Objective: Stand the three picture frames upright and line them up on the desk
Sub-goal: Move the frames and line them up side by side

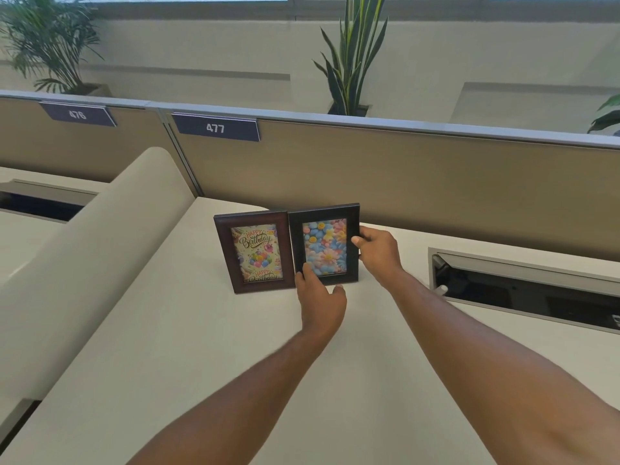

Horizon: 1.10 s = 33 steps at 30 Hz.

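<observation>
My right hand grips the right edge of the black frame, thumb on the front border, fingers hidden behind it. My left hand pinches the frame's lower left corner, thumb on the front, one fingertip raised clear below the bottom edge. Both forearms reach forward over the desk. The black frame stands upright, showing a picture of pastel flowers. Its left edge touches the brown frame, which stands upright beside it with a "Happy Birthday" balloon card. Both frames sit near the desk's rear, in front of the partition bearing plate 477. Only two frames are in view.
</observation>
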Motion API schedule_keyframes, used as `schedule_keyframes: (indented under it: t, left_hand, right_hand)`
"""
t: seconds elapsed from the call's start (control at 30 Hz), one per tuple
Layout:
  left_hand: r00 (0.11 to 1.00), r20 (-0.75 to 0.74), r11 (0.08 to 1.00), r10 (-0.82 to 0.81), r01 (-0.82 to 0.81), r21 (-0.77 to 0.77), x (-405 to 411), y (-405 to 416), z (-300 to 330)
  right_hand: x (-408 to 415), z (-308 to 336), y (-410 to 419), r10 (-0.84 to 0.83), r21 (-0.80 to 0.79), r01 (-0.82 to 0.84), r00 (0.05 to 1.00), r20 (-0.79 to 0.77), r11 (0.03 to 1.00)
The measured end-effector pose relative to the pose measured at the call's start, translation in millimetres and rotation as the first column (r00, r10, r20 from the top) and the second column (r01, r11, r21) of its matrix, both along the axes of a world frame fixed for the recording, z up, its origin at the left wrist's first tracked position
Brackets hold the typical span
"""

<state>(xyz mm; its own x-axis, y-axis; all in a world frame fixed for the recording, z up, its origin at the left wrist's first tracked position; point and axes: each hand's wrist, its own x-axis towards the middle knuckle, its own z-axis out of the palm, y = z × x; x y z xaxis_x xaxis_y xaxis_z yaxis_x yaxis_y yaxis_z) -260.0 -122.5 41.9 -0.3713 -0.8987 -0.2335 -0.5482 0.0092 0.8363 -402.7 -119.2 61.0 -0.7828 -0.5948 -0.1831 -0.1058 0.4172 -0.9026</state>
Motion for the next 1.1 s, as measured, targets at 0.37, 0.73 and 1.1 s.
schedule_keyframes:
  t: [0.37,0.73,1.1]
  left_hand:
    - [1.0,0.007,1.0,-0.01,0.01,0.007,6.0,-7.0,-2.4]
    - [0.998,0.041,0.997,-0.054,0.052,0.056,23.2,27.1,-9.1]
    - [0.956,-0.01,0.953,-0.294,0.294,0.067,28.4,160.8,-2.4]
  right_hand:
    - [4.6,2.0,-0.1,0.017,0.019,-0.016,1.0,-0.01,1.0]
    - [19.8,-11.3,59.8,-0.055,-0.058,0.06,0.996,0.075,0.997]
    - [58.7,-10.2,233.8,-0.105,-0.103,0.114,0.99,0.091,0.988]
